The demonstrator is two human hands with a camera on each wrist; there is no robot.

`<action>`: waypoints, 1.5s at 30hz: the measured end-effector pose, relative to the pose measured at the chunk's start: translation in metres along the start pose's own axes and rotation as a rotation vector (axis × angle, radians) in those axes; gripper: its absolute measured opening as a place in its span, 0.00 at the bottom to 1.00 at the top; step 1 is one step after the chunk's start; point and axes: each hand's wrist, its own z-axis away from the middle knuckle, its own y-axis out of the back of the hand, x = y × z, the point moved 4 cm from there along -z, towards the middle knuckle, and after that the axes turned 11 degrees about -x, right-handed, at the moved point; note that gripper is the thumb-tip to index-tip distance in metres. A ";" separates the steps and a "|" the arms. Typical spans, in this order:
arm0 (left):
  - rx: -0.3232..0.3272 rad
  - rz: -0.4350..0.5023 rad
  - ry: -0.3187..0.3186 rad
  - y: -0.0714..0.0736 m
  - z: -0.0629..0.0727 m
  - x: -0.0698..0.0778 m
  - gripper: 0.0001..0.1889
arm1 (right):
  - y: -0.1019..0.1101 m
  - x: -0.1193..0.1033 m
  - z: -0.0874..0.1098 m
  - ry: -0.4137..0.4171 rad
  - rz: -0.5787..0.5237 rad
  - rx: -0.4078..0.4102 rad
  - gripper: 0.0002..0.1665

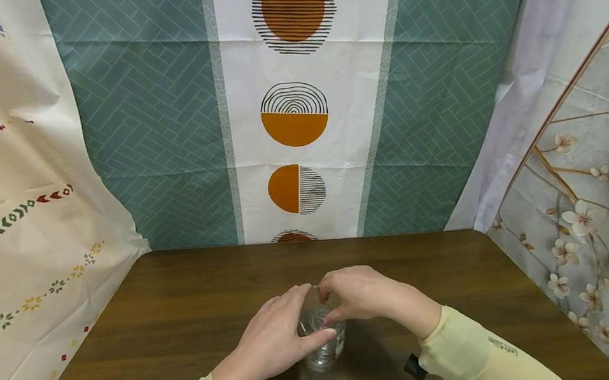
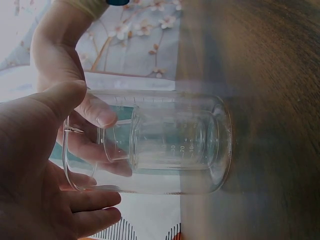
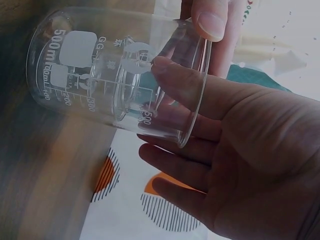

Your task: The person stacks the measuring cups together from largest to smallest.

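Observation:
A large clear glass beaker (image 1: 321, 361), printed 500 ml in the right wrist view, stands upright on the table. My left hand (image 1: 272, 335) holds it near the rim, thumb on one side and fingers on the other. Inside sits a smaller graduated beaker (image 2: 172, 150), with a still smaller glass beaker (image 2: 120, 140) protruding from its mouth. Reaching through the large rim, my right hand (image 1: 367, 297) pinches the smallest beaker between thumb (image 3: 172, 75) and fingers. In the head view, the hands hide much of the glassware.
The brown wooden table (image 1: 181, 302) extends around the beakers. Behind it hangs a green and white patterned cloth (image 1: 159, 138). A cream printed cloth (image 1: 6, 158) borders the left side, and a floral cloth (image 1: 593, 229) the right.

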 end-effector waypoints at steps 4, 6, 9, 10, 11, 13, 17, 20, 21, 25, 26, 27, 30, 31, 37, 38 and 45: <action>0.004 0.001 -0.003 0.001 0.000 0.001 0.53 | 0.000 0.000 -0.002 -0.007 0.001 -0.009 0.19; 0.007 0.004 -0.006 0.001 0.000 0.001 0.53 | 0.000 0.001 -0.002 -0.008 0.001 -0.012 0.19; 0.008 0.003 -0.002 0.002 0.000 0.001 0.53 | -0.001 0.000 -0.004 -0.010 0.006 -0.018 0.18; 0.009 0.002 -0.002 0.002 0.000 0.001 0.53 | -0.001 0.000 -0.004 -0.011 0.007 -0.021 0.18; 0.011 0.002 -0.002 0.002 0.000 0.001 0.53 | -0.001 0.000 -0.005 -0.015 0.009 -0.024 0.18; 0.015 -0.002 -0.004 0.002 0.001 0.001 0.53 | -0.001 0.000 -0.005 -0.019 0.012 -0.029 0.18; 0.019 -0.003 -0.009 0.003 0.001 0.002 0.53 | -0.001 -0.001 -0.007 -0.029 0.021 -0.037 0.18; 0.016 -0.001 -0.008 0.003 0.000 0.001 0.53 | 0.000 -0.001 -0.007 -0.034 0.025 -0.040 0.18; 0.015 0.000 -0.006 0.002 0.000 0.001 0.53 | 0.000 -0.002 -0.007 -0.036 0.027 -0.042 0.18; 0.011 0.001 -0.003 0.002 0.000 0.001 0.53 | 0.000 -0.002 -0.008 -0.039 0.028 -0.050 0.18; 0.011 0.001 -0.003 0.002 0.000 0.001 0.53 | 0.000 -0.002 -0.008 -0.040 0.030 -0.052 0.18; 0.011 0.001 -0.002 0.002 0.000 0.001 0.53 | 0.000 -0.002 -0.008 -0.041 0.031 -0.054 0.18; 0.008 -0.003 -0.001 0.002 0.000 0.000 0.53 | 0.000 -0.002 -0.009 -0.044 0.033 -0.058 0.17; 0.007 -0.005 0.000 0.001 0.000 0.000 0.53 | 0.000 -0.002 -0.010 -0.045 0.033 -0.058 0.17; 0.009 -0.007 -0.002 0.000 0.000 0.000 0.53 | 0.000 -0.004 -0.010 -0.052 0.030 -0.062 0.16; 0.010 -0.006 -0.002 0.000 0.000 0.000 0.53 | 0.000 -0.004 -0.010 -0.054 0.030 -0.063 0.16; 0.005 0.001 -0.003 0.001 0.001 0.001 0.53 | -0.001 -0.005 -0.011 -0.065 0.038 -0.068 0.16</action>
